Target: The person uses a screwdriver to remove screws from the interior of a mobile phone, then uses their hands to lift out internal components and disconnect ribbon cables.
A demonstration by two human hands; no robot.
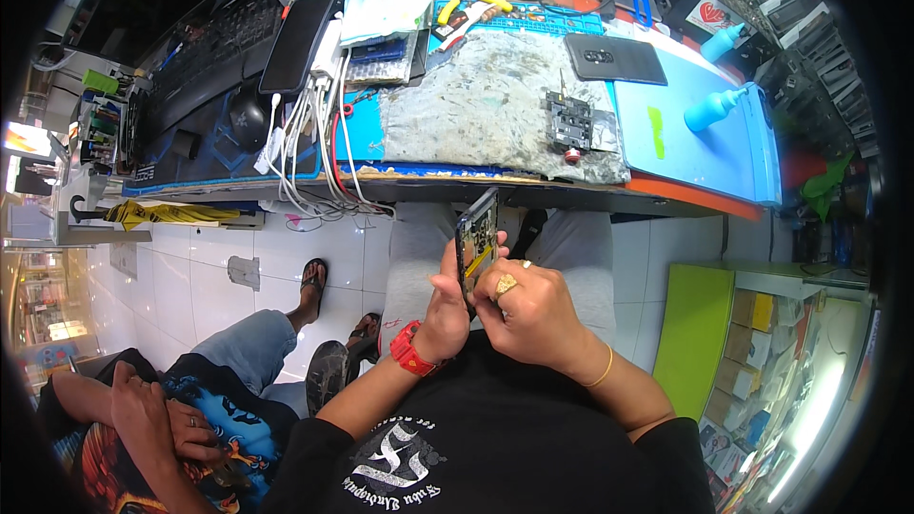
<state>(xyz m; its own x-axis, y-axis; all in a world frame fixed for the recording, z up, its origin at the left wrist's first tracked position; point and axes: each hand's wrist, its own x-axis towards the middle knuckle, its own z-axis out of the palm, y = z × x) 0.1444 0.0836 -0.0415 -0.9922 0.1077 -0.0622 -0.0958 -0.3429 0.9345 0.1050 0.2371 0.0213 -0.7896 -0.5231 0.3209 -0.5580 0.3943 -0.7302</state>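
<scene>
Over my lap, just off the bench's front edge, my left hand (pixel 445 309) holds up a phone (pixel 477 233). The phone is tilted on its long side, and its inner parts show on the face turned to the right. A thin yellow strip (pixel 479 261) lies across its lower half; whether it is a part or a tool I cannot tell. My right hand (pixel 530 312) is closed, thumb and forefinger pinched at the phone's lower end. What those fingertips hold, if anything, is hidden behind the knuckles.
On the bench lie a grey stained mat (pixel 466 105), a metal board holder (pixel 569 121), a dark phone (pixel 616 59), white cables (pixel 309 124) and yellow-handled pliers (pixel 462 17). A blue squeeze bottle (pixel 716 108) stands at right. A person with folded arms (pixel 157 428) sits at my left.
</scene>
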